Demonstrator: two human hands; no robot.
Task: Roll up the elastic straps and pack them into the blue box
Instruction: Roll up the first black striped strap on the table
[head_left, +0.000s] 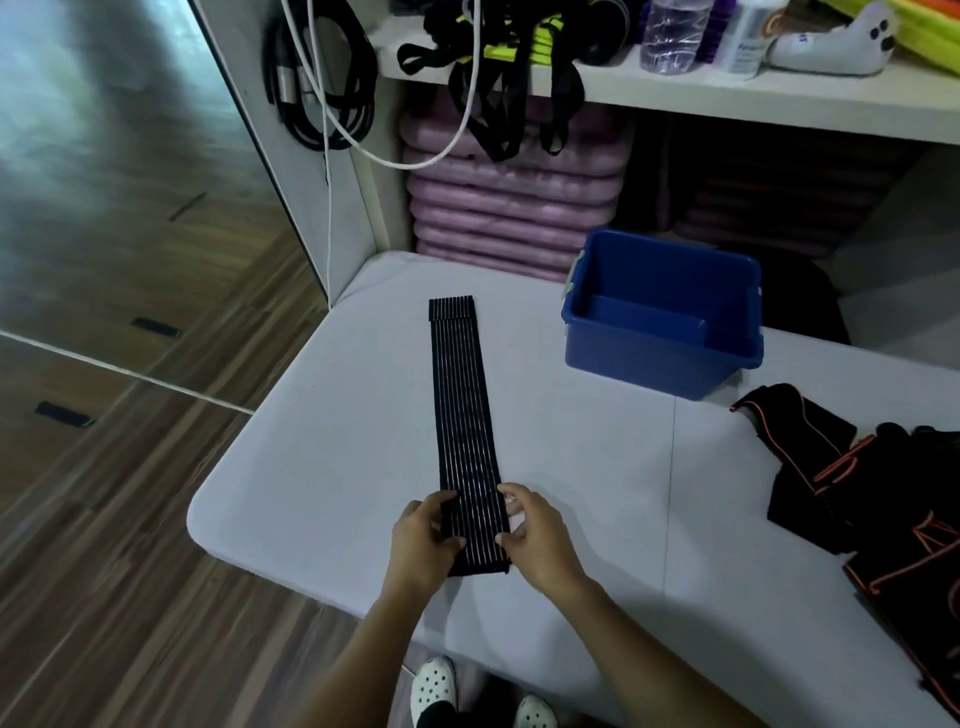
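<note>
The fingers (445, 503) of the left hand (423, 538) curl over the left edge of the elastic strap (465, 415), thumb pressed on top. The fingers (511, 493) of the right hand (537, 530) bend against its right edge, thumb touching the fabric, so both hands hold its near end. The white worktop (311, 467) carries everything. A heap of black straps with orange trim (883, 493) lies to the right of the blue box (649, 358), nearer the person. The open-topped blue box stands upright. The ribbed black elastic strap lies flat and straight to the left of the blue box, apart from it.
</note>
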